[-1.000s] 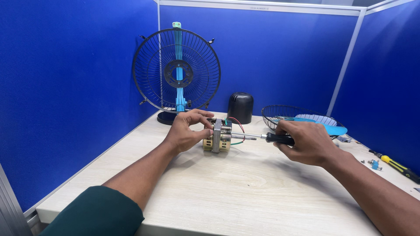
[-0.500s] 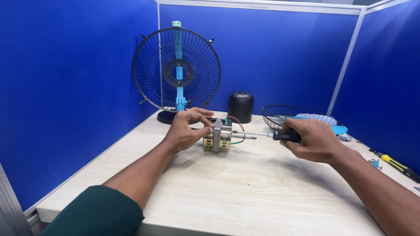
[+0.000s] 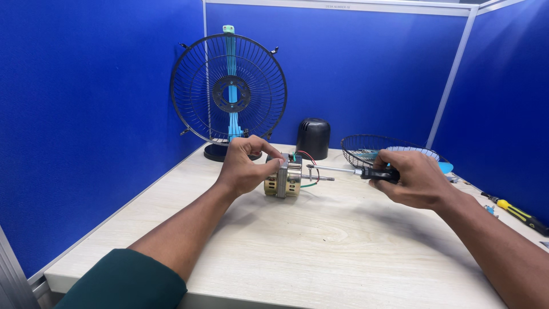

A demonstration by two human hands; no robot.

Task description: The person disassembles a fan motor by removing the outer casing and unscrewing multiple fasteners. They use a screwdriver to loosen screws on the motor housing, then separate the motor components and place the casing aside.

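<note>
A small brass-coloured fan motor [image 3: 289, 180] with red and green wires and a steel shaft lies on the pale wooden table [image 3: 320, 246]. My left hand [image 3: 247, 166] grips it from the left side, thumb and fingers over its top. My right hand [image 3: 413, 178] holds a black-handled screwdriver [image 3: 357, 171] level, its thin shank reaching left with the tip at the motor's right face, just above the shaft.
A black wire fan guard on a light-blue stand [image 3: 230, 90] stands at the back left. A black domed motor cover [image 3: 313, 138] sits behind the motor. A second wire guard [image 3: 386, 150] with blue blades lies back right. A yellow-handled screwdriver [image 3: 517, 212] lies at the right edge. Blue partitions enclose the table.
My right hand has drawn back to the right with the screwdriver, so more of the shank shows. My left hand stays on the motor.
</note>
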